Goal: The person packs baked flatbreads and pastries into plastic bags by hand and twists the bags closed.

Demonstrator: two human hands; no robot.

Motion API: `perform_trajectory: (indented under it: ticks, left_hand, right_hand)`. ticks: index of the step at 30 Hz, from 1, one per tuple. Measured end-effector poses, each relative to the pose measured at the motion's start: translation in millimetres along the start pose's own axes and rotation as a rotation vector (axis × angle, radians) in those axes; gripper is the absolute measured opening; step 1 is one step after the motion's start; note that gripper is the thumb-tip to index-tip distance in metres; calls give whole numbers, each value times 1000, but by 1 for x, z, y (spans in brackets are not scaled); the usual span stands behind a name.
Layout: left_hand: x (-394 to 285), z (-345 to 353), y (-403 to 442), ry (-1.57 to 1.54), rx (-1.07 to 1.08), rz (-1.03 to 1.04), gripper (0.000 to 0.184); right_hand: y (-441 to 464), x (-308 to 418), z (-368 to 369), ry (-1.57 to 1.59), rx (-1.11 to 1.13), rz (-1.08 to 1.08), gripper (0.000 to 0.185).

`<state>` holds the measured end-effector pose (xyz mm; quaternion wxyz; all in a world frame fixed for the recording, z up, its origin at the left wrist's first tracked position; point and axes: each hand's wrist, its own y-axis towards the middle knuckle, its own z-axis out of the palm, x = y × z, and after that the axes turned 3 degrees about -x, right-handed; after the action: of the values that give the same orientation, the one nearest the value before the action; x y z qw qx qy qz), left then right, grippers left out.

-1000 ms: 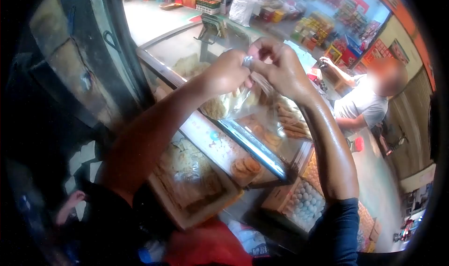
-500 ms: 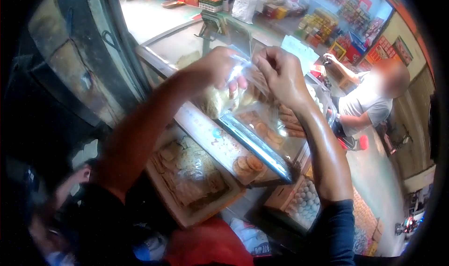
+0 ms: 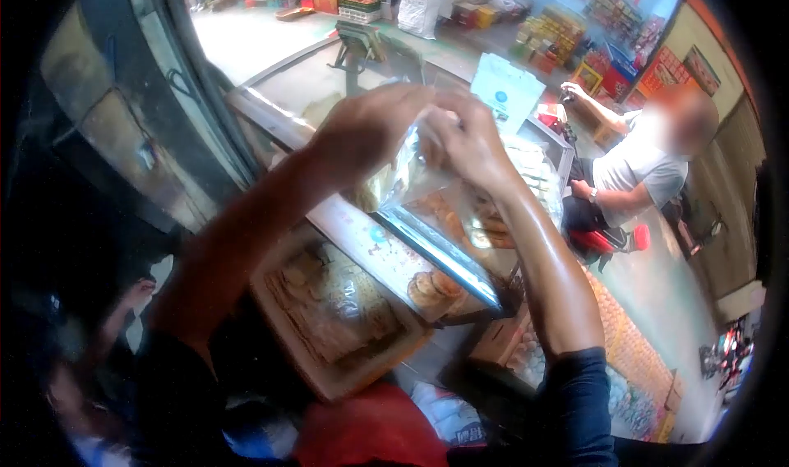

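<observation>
Over the glass display case (image 3: 279, 81), both my hands meet at the top of a clear plastic bag (image 3: 404, 167). My left hand (image 3: 374, 124) has its fingers closed on the bag's upper edge. Pressed close beside it, my right hand (image 3: 470, 137) pinches the bag's neck, with some fingertips hidden. The bag hangs below the hands; pale contents show through, but their kind is unclear. Under it lie browned flat breads or pastries (image 3: 444, 216) in the case. A small stack of round flat cakes (image 3: 434, 288) sits on the white ledge (image 3: 370, 235).
A framed bin of flat pieces (image 3: 337, 303) stands below the ledge. Eggs (image 3: 526, 352) fill a box at the lower right. A blue-white sign (image 3: 505, 89) stands on the case. A person in a white shirt (image 3: 637, 167) is at the right, holding something small and dark.
My hands have come together at the bag's top, the right one moving left and slightly down. The view has shifted a little, and more of the blue-white sign shows.
</observation>
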<state>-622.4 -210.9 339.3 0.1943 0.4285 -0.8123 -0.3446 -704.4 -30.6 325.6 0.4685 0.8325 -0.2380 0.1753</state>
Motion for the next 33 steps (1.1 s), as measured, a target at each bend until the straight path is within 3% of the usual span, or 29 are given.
perform_trajectory:
  ticks: [1, 4, 8, 10, 14, 15, 16, 18, 19, 20, 22, 23, 25, 26, 28, 30, 33]
  left_hand:
    - [3, 8, -5, 9, -22, 41, 44]
    - [1, 2, -3, 27, -44, 63, 46]
    - [4, 1, -8, 23, -91, 52, 40]
    - [3, 2, -18, 24, -35, -9, 34]
    - [-4, 2, -12, -69, 57, -49, 16]
    - [10, 10, -10, 189, 154, 174, 14]
    - [7, 7, -1, 189, 156, 163, 14]
    - [-6, -6, 26, -1186, 184, -1035, 19]
    - [4, -2, 25, -1297, 146, -1105, 20]
    - [9, 3, 21, -1297, 138, -1105, 20]
    - [12, 10, 19, -1173, 137, -1096, 20]
    - [10, 13, 17, -1173, 141, -1093, 20]
    - [-1, 19, 7, -957, 138, -763, 22]
    - [1, 21, 6, -961, 145, -769, 22]
    - [5, 20, 7, -375, 142, -342, 26]
    - [2, 17, 6, -369, 109, -344, 21]
    - [3, 12, 3, -571, 182, -519, 16]
  right_hand:
    - [3, -1, 4, 124, 92, -12, 25]
    - [11, 27, -3, 499, 316, 543, 23]
    - [9, 20, 9, 472, 164, 494, 20]
    - [11, 10, 5, -25, 143, 350, 17]
    - [8, -13, 8, -104, 163, 366, 15]
    - [7, -19, 9, -102, 171, 365, 15]
    - [8, -27, 11, -31, 149, 320, 14]
    - [10, -29, 7, 43, 136, 262, 14]
    - [10, -24, 1, 225, 99, 430, 13]
    - [9, -18, -5, 406, 61, 600, 12]
    - [5, -8, -10, 386, 49, 589, 14]
    - [3, -6, -11, 222, 28, 382, 15]
    - [0, 6, -15, 44, 7, 86, 18]
    - [0, 13, -17, 45, 8, 95, 18]
    - [2, 20, -19, -25, 92, -90, 17]
    - [3, 17, -18, 40, 76, -92, 16]
    - [3, 9, -20, 162, 40, -90, 17]
